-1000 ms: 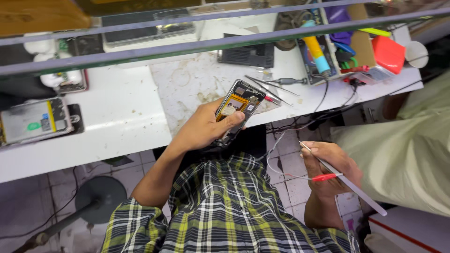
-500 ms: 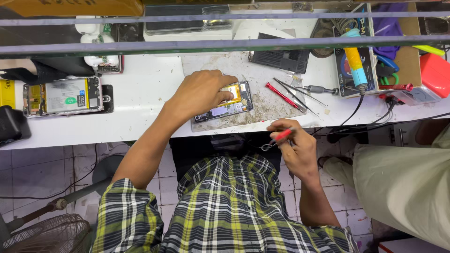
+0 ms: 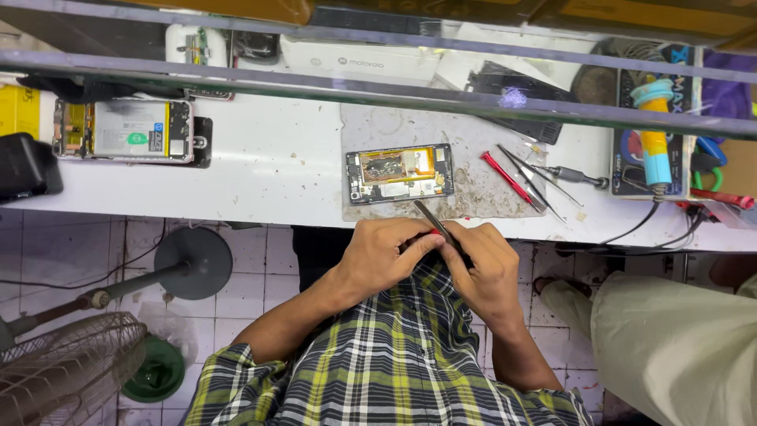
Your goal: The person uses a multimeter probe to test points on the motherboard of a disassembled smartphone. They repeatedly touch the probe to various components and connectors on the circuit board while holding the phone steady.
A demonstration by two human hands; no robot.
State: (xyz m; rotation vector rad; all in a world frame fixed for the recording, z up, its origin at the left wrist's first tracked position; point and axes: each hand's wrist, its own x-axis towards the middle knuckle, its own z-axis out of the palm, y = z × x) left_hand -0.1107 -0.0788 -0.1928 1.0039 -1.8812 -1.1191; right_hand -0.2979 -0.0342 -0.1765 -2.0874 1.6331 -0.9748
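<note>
White workbench (image 3: 268,170), grey mat (image 3: 473,193) — opened phone (image 3: 400,173) lies flat, untouched. Below edge, left hand (image 3: 382,256) and right hand (image 3: 481,268) together pinch thin tweezers (image 3: 432,222), tip angled up — 2-handed hold for steadiness.

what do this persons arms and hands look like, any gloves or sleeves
No gloves: both the left hand and the right hand are bare, and no rings or watch show. The forearms are uncovered. The short sleeves belong to a plaid shirt checked in dark navy, white and yellow-green.
</note>
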